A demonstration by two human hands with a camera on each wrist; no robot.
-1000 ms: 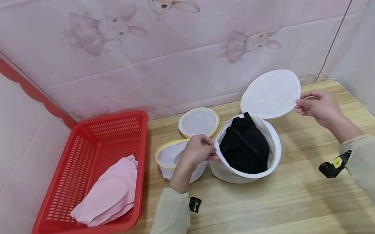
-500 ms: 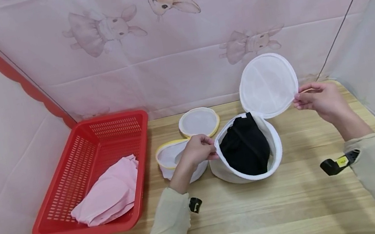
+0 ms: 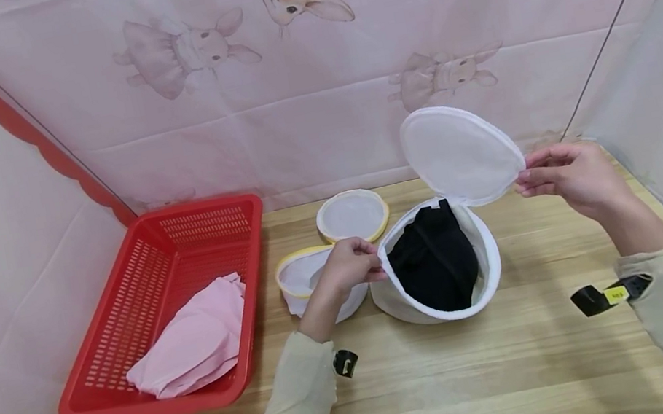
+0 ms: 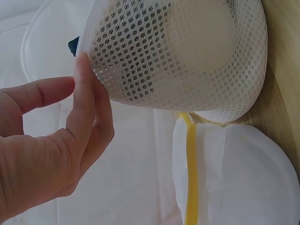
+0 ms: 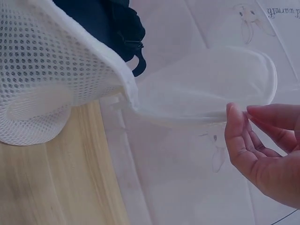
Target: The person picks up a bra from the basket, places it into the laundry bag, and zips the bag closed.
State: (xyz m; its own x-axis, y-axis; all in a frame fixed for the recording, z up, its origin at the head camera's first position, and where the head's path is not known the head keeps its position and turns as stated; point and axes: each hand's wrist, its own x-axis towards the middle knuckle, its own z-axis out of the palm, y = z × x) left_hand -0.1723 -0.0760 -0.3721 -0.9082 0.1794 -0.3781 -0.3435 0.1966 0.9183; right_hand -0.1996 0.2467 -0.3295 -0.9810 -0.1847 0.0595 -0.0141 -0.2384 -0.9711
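Observation:
A white mesh laundry bag (image 3: pixel 416 307) stands on the table with its round lid (image 3: pixel 462 154) raised at the back. Inside lies a black garment (image 3: pixel 437 259) with a strap, seemingly a bra; its full shape is hidden. My left hand (image 3: pixel 350 264) pinches the bag's rim on its left side, and the left wrist view shows the thumb and fingers at the mesh edge (image 4: pixel 126 56). On the other side, my right hand (image 3: pixel 573 179) pinches the lid's edge between thumb and fingers. In the right wrist view the lid (image 5: pixel 211 86) hangs off the bag's rim.
Left of the bag sit a smaller white bag with yellow trim (image 3: pixel 294 280) and its round lid (image 3: pixel 351 214), laid back. A red plastic basket (image 3: pixel 250 310) holding folded pink cloth (image 3: pixel 195 342) stands farther left. A pink printed backdrop (image 3: pixel 316 121) rises behind the table (image 3: pixel 456 385).
The lid has swung up from lying back and now tilts toward the bag's opening, with my right hand still on its edge. My left hand has stayed at the rim.

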